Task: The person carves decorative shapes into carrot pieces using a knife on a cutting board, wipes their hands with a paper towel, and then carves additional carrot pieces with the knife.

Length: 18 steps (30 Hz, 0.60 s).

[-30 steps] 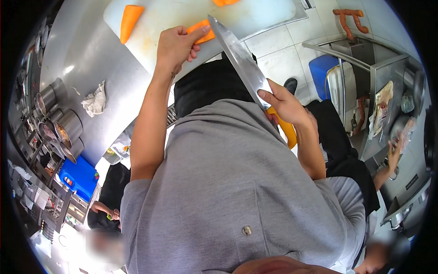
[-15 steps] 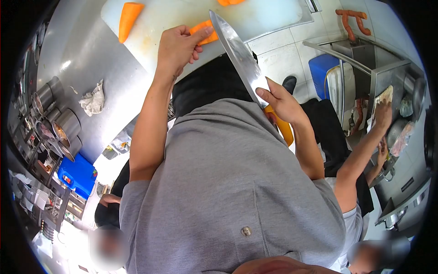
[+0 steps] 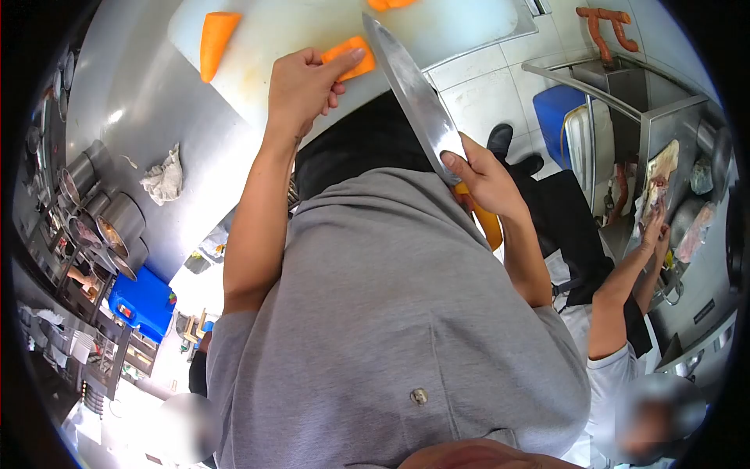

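In the head view, my left hand [image 3: 301, 90] pinches a squared-off orange carrot piece [image 3: 361, 69] between thumb and fingers, over the pale cutting board [image 3: 269, 39]. My right hand [image 3: 491, 178] is closed around a large kitchen knife [image 3: 414, 90] near its heel, with the thumb on the blade. The blade points up and away from me, its tip just right of the carrot piece, apart from it. Below my right hand a yellow part shows, probably the handle. A thick carrot length [image 3: 217, 45] lies on the board at left, and more carrot [image 3: 391, 3] is cut off by the top edge.
The board sits on a steel counter [image 3: 148, 94] that holds a crumpled cloth [image 3: 164, 177] and metal pots [image 3: 121, 223]. A blue container [image 3: 142, 301] is at lower left. On the right, a co-worker's hands [image 3: 656, 230] work at a steel sink unit [image 3: 664, 117].
My left hand has turned the carrot piece slightly, so more of its face shows. The knife has shifted slightly right. The co-worker's hands have come together lower down; the person at lower left is more hidden.
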Each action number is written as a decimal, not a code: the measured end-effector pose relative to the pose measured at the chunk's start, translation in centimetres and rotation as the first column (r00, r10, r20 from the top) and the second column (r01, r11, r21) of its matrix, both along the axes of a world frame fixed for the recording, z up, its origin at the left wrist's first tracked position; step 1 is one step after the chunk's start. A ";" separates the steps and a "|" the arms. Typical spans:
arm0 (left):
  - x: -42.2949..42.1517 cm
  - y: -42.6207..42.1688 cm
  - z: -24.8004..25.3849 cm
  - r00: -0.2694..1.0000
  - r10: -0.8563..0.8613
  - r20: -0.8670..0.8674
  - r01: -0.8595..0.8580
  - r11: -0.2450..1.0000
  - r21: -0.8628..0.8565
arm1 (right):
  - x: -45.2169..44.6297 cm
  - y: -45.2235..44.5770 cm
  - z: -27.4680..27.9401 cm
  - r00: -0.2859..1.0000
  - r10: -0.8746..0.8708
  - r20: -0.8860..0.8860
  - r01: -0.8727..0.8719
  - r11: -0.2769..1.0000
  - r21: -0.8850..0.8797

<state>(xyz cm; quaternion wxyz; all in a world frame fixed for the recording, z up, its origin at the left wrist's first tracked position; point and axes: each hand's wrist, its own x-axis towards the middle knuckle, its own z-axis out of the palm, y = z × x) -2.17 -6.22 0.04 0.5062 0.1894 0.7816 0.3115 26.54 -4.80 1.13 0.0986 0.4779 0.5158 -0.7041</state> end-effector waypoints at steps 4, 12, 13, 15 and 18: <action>0.2 0.0 0.3 1.000 0.008 -0.004 -0.008 1.000 -0.013 | 0.4 -0.6 -1.0 0.996 0.014 -0.090 -0.004 0.994 0.105; 0.2 -0.3 0.0 1.000 0.005 0.005 -0.005 1.000 0.013 | 0.4 -0.9 -1.4 0.994 0.044 -0.096 -0.028 0.986 0.165; 0.2 -0.3 0.0 1.000 0.005 0.005 -0.005 1.000 0.012 | 0.3 -0.8 -1.2 0.996 0.043 -0.072 -0.032 0.988 0.148; 0.1 -0.4 -0.1 1.000 0.005 0.008 -0.006 1.000 0.012 | 0.0 -0.6 -0.6 0.998 0.043 -0.046 -0.037 0.991 0.130; 0.0 -0.4 -0.2 1.000 -0.006 0.014 0.005 0.998 0.056 | -0.3 -0.1 -0.1 0.998 0.063 0.030 -0.064 0.997 0.042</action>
